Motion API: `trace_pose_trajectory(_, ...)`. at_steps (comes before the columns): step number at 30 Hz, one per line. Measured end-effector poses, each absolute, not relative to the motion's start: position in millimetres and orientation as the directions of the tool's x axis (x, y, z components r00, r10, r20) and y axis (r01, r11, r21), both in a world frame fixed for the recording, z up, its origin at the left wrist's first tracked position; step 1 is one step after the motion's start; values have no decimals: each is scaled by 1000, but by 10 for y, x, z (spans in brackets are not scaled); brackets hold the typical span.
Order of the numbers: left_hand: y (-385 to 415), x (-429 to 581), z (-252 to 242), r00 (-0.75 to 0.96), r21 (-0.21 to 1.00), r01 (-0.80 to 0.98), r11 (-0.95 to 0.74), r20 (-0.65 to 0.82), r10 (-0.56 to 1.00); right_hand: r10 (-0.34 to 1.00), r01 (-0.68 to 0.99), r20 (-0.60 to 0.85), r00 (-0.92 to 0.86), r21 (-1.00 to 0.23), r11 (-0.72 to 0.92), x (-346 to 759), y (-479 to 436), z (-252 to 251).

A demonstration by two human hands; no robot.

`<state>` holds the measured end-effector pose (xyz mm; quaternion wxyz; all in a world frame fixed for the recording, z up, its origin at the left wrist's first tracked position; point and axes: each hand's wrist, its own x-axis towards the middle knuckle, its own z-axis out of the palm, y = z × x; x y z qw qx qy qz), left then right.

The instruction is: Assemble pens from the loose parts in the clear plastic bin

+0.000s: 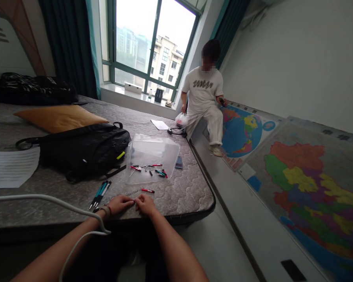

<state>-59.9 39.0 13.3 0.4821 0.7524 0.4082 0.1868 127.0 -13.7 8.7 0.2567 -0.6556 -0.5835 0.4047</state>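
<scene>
my two hands meet near the front edge of the mattress (pixel 191 192), with fingertips very close together. my left hand (pixel 121 204) rests low, its fingers stretched forward; my right hand (pixel 145 204) is curled, thumb and fingers bent inward. something small and dark seems to be between the tips, but it is too small to identify, so i cannot tell if either hand really grips it.

the red pen piece (pixel 148 190) lies on the mattress just beyond my right hand, not touched. more pen parts (pixel 135 168) lie scattered in the clear box (pixel 153 149), farther away.

i judge this to be fine fingertip work. to do it well, i should support both wrists, press only lightly, and keep small parts in one straight line. working low is wise, i think, because a round piece could roll into the quilting. the white cable (pixel 61 203) (it crosses the view over my left forearm) deserves some care also.

the mattress is grey-brown, with wavy stitching, and looks soft. the box is thin, transparent plastic with shiny walls. the red piece is a slim tube with a dark end. beside my left wrist, slender pens (pixel 98 194) in teal, black and white lie almost parallel.
</scene>
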Motion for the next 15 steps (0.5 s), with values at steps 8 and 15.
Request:
trace_pose_trajectory(8,445,-597,55,666,835,487,-257,-165,728,990,647,-143,15,-753,-118,1277,-82,2)
trace_pose_trajectory(15,487,-600,-16,663,860,452,-238,-146,734,989,639,-137,57,-756,-141,1290,-38,-49)
